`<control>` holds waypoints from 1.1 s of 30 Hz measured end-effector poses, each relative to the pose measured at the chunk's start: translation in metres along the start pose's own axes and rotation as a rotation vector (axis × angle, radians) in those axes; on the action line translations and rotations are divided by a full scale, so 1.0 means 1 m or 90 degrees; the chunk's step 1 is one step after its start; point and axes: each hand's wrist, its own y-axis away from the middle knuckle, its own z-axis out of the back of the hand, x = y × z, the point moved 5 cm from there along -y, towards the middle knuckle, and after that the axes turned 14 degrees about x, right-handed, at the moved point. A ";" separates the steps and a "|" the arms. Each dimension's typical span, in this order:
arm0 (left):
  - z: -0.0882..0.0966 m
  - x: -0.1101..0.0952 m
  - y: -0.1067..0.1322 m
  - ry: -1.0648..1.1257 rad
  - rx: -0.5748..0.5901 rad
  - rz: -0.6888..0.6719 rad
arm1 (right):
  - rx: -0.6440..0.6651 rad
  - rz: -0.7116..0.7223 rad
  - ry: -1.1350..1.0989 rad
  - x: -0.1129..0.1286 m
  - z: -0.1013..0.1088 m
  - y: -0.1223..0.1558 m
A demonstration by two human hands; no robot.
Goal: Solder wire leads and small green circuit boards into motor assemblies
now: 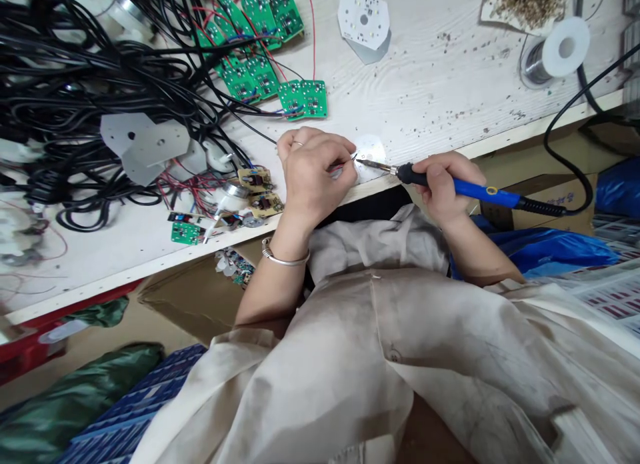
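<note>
Round white circuit board (371, 156) lies at the bench edge, its joint not visibly finished. Left hand (315, 174) pinches a thin wire (345, 163) at it; right hand (443, 187) firmly grips a blue soldering iron (465, 189), tip beside the board. Wired green circuit boards (260, 57) lie beyond.

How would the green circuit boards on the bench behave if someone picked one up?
The green circuit boards are likely stiff and light for their size, being thin flat plates. The thin red wires attached look floppy, so a lifted board would probably dangle them. Those running toward the black cable bundle might snag and drag neighbouring boards.
</note>
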 end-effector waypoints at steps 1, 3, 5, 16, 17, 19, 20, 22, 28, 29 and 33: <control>0.000 0.001 0.000 0.002 0.003 0.000 | 0.000 0.008 0.003 0.001 0.000 0.000; -0.002 0.003 -0.001 0.005 0.014 -0.001 | 0.002 0.017 0.010 0.001 0.000 0.000; -0.003 0.005 -0.002 0.005 0.018 -0.003 | 0.009 0.019 0.017 0.001 -0.001 0.000; 0.001 0.000 0.001 -0.022 -0.001 -0.020 | 0.018 0.024 -0.012 0.001 -0.002 -0.001; 0.001 0.000 0.001 -0.024 -0.004 -0.023 | 0.011 0.016 -0.015 0.001 -0.001 -0.001; 0.000 0.001 0.000 -0.027 -0.007 -0.022 | -0.006 -0.004 -0.023 -0.001 0.001 0.000; -0.001 0.002 0.000 -0.028 -0.006 -0.021 | -0.015 -0.011 -0.027 -0.002 0.003 0.000; -0.003 0.003 -0.001 -0.028 0.002 -0.011 | -0.029 -0.015 -0.033 -0.004 0.005 0.000; 0.001 -0.002 0.000 -0.018 -0.011 -0.010 | -0.067 0.011 -0.058 -0.006 0.005 -0.001; 0.002 -0.003 0.001 -0.013 -0.017 -0.013 | -0.082 0.007 -0.069 -0.006 0.005 -0.001; 0.003 0.001 0.001 0.031 0.004 -0.021 | -0.125 0.010 -0.145 -0.002 0.003 -0.004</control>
